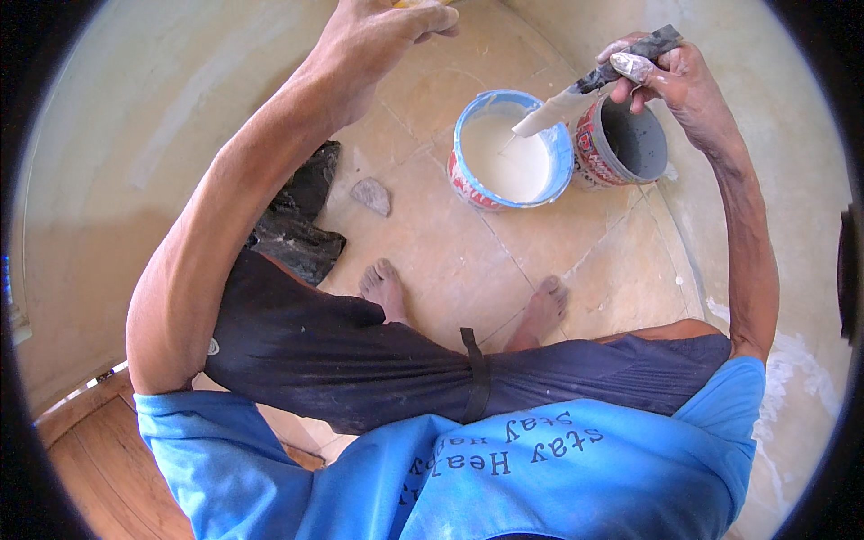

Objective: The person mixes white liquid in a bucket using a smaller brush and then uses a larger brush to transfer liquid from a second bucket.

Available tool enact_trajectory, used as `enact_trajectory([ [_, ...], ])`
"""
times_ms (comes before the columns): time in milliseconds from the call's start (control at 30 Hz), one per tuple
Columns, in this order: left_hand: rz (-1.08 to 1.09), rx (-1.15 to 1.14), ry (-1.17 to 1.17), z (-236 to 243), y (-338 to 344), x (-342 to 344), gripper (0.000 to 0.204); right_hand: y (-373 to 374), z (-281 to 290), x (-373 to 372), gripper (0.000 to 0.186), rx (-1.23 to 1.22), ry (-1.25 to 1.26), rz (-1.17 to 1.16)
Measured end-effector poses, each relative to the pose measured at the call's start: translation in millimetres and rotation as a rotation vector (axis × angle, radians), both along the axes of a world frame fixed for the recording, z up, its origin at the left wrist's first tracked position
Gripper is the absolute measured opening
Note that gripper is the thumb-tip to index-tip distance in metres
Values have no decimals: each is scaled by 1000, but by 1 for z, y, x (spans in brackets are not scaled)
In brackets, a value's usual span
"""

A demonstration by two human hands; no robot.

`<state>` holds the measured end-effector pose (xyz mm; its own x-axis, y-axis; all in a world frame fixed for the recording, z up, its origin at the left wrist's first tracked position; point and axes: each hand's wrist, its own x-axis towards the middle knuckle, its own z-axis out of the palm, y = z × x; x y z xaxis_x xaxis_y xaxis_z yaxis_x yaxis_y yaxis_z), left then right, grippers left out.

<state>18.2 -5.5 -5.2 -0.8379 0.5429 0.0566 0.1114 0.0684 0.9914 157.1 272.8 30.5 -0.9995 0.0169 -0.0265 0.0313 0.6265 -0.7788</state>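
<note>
Raised at the upper right, my right hand (657, 76) is closed round the dark, smeared handle of a putty knife (549, 112). Its blade is coated white and slants down to the left, over a blue-rimmed bucket (465, 171). Smooth white paste (504, 162) fills much of that bucket. White smears mark the right fingers. My left hand (396, 22) reaches to the top edge, fingers curled on a yellow object (418, 3); the frame cuts off most of it, so its kind does not show.
A second bucket (643, 148), grey inside, stands against the first one's right side. Black plastic sheeting (306, 225) and a grey stone-like chunk (371, 195) lie on the tiled floor (432, 243). Walls rise close on both sides. A brown wooden panel (108, 459) is at lower left.
</note>
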Motion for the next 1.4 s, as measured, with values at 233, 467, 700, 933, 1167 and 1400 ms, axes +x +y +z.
enact_trajectory([
  [233,-12,31,-29,0,-1,1,44,2,-1,-1,22,38,24,35],
  [467,-34,66,-32,-1,-1,1,44,4,-5,0,22,82,42,31],
  [700,-32,56,-30,0,-2,1,43,1,-6,0,22,91,59,31],
  [933,12,-13,2,1,-1,1,42,-9,-3,-1,23,56,-17,39],
  [1167,16,-28,24,-4,1,-3,41,-22,-68,-13,20,78,-144,53],
  [1400,59,-86,14,1,-3,-1,45,-20,-182,-27,22,211,66,308],
])
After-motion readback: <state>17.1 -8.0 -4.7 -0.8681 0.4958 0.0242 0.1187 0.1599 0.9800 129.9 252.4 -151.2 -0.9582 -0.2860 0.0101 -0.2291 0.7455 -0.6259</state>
